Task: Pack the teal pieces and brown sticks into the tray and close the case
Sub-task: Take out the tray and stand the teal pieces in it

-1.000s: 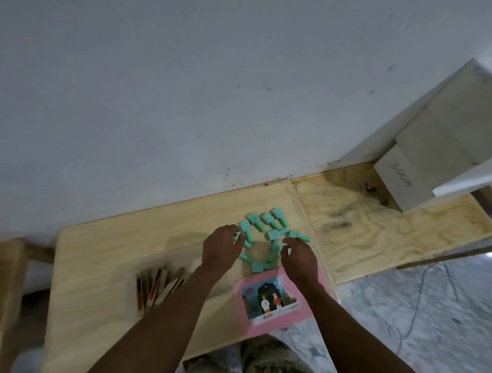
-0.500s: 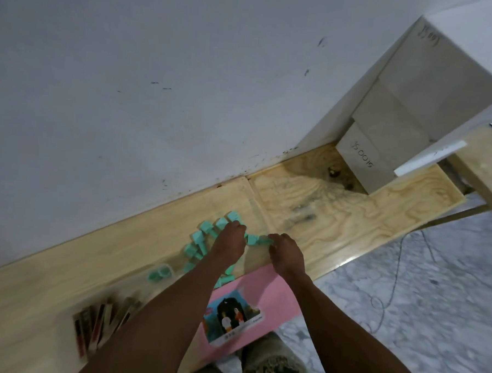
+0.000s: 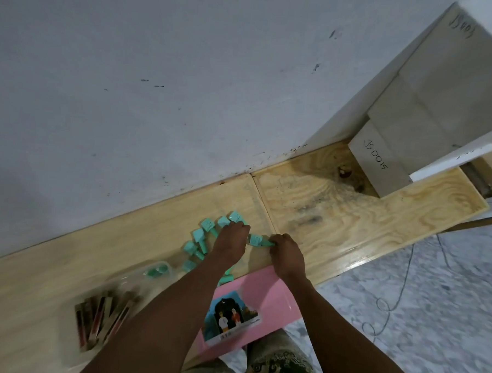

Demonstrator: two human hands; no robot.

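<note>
Teal pieces point(image 3: 198, 235) are mostly still lying loose on the worktop point(image 3: 64, 262) beside the tray point(image 3: 131, 283), but both hands are now reaching further in, the left hand point(image 3: 232, 239) curling its grip over some and the right hand point(image 3: 288, 254) pinching one, so packing is only beginning.

teal pieces point(image 3: 207, 224) | brown sticks point(image 3: 101, 318) — red stripes | case lid point(image 3: 265, 290) — pink | table point(image 3: 337, 219) pale wood-grain
</note>
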